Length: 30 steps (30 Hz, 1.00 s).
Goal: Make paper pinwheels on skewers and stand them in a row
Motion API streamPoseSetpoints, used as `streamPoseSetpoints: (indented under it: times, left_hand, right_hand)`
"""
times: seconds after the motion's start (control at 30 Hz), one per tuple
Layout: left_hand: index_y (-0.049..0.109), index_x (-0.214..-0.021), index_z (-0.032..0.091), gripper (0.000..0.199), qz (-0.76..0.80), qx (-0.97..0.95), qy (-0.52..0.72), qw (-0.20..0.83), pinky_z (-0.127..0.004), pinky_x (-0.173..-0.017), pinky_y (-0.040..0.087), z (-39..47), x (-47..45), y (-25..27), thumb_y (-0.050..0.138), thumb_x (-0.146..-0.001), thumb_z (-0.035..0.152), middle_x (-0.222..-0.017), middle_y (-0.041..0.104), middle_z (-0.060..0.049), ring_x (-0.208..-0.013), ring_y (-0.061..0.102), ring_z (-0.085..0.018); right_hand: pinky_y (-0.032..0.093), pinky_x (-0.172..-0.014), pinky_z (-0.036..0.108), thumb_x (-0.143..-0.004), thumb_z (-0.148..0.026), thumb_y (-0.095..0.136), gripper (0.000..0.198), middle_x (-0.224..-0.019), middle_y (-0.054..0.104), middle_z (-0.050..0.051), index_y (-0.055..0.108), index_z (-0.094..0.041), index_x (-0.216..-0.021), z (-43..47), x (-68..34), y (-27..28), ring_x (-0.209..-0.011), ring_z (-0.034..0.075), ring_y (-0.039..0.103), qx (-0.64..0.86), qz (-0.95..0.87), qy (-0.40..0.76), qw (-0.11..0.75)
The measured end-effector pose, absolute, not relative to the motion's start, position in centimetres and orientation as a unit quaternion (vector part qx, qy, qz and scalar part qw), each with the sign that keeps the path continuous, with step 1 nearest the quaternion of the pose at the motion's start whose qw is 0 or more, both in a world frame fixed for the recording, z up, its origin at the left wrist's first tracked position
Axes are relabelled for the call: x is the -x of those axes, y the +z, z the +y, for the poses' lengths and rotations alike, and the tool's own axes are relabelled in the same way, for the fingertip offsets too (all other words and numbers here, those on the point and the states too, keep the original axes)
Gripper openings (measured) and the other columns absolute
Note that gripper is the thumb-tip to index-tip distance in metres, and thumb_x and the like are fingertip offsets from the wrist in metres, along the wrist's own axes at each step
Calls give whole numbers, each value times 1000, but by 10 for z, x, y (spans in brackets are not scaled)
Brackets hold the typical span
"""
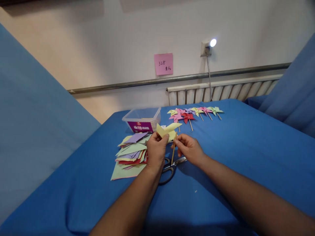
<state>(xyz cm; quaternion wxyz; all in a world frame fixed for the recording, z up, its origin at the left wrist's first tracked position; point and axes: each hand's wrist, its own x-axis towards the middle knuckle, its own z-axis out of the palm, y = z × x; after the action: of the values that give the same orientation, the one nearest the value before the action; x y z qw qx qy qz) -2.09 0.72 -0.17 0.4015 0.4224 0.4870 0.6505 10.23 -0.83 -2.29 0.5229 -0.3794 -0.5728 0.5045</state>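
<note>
My left hand is closed on a yellow paper pinwheel, its blades pointing up and to the right. Beside it, my right hand pinches a thin wooden stick near its upper end, close against the yellow paper. The stick hangs down at a slight tilt. Whether stick and paper are joined is hidden by my fingers. Under my hands, dark-handled scissors lie on the blue cloth, partly covered by my left hand and wrist.
A stack of coloured paper lies to the left. Behind it stands a clear plastic box with a purple label. Several pinwheels on sticks lie at the back of the blue-covered table, near the radiator.
</note>
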Motion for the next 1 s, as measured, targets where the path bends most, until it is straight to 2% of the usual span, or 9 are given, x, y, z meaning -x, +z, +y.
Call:
streamPoseSetpoints:
  times: [0.37,0.6,1.0]
  left_hand:
    - [63,-73,14,21,496,-478,617,382,-23,-55,43,0,14,-2,72,-60,27,-66,64,0,-59,56,-13]
    - [62,-73,14,20,499,-497,610,363,-23,-57,43,-1,15,-1,71,-62,28,-67,63,0,-60,55,-12]
    - [62,-72,15,15,504,-514,603,344,-23,-54,39,-1,15,-2,67,-65,28,-63,59,1,-57,53,-12]
  right_hand:
    - [39,-40,20,-76,-44,63,26,-64,65,-2,56,-19,-77,-7,-101,-28,-41,9,55,376,-549,526,530]
    - [34,-36,19,-76,-43,64,25,-56,61,-4,55,-19,-76,-7,-102,-29,-42,10,54,384,-550,524,525]
    - [37,-37,19,-74,-45,67,29,-52,59,-4,53,-19,-77,-7,-102,-29,-42,11,54,378,-548,529,526]
